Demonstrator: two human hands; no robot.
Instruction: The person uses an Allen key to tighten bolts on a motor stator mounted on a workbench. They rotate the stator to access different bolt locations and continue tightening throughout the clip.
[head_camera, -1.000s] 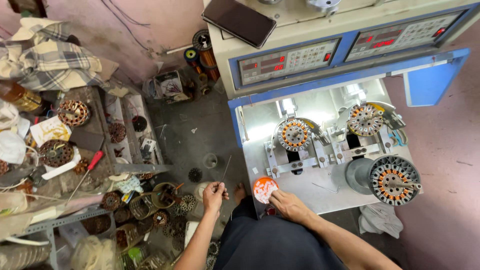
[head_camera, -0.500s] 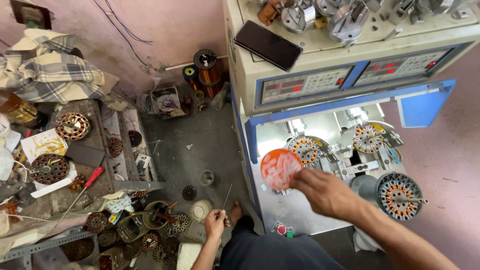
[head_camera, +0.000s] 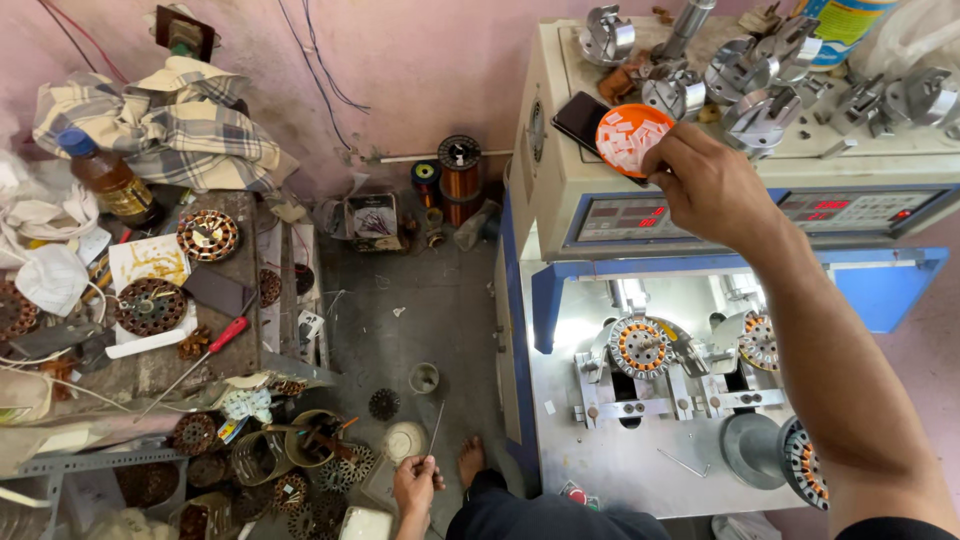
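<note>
Fingers of the right hand (head_camera: 712, 185) are curled together on the rim of an orange dish (head_camera: 630, 139) filled with small pale slips, holding it above the top of the winding machine (head_camera: 560, 200), just over a dark phone (head_camera: 582, 121) that lies at the machine's front left corner. The right arm reaches up and forward from the lower right edge of the view, elbow out of sight, wrist bent slightly toward the machine's top. The left hand (head_camera: 416, 484) hangs low to the left of the machine's base, fingers pinched shut on a thin metal rod (head_camera: 437, 428) that points up and away over the floor.

The dish hides part of the phone, and the hand hides the dish's near rim. What the pale slips are cannot be made out. The left forearm is cut off by the bottom edge.

Left of the machine runs a grey concrete floor (head_camera: 400, 300) scattered with wound stators and small cups. Further left stands a cluttered workbench (head_camera: 240, 260) with a red-handled screwdriver (head_camera: 225, 335), a checked cloth (head_camera: 170, 120) and a brown bottle (head_camera: 110, 180). Behind the machine is a pink wall (head_camera: 400, 60). Inside the machine's lit bay sit two stators (head_camera: 640, 345) on fixtures.
</note>
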